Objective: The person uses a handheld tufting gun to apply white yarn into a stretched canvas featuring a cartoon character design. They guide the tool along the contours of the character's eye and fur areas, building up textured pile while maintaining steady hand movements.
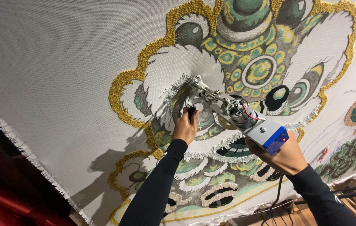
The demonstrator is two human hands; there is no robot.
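Two black sleeves reach up from the bottom edge toward a stretched grey cloth (52,71) that carries a big tufted lion-mask picture (245,71). Against that picture, the person holds a tufting gun (236,115), a silver metal tool with a blue block at its rear end. Its needle tip presses into the cloth in the white fluffy area to the left of the picture's green and yellow middle, beside a round green eye. The left hand (185,125) is closed around the dark front grip just under the tip. The right hand (284,155) is wrapped under the rear of the gun, below the blue block, holding it firmly. A thin white strand of yarn (203,138) hangs from the gun between the two hands. Gold loops outline the picture's left edge. A frayed white fringe (23,146) runs along the cloth's lower left border, with dark red fabric beyond it.
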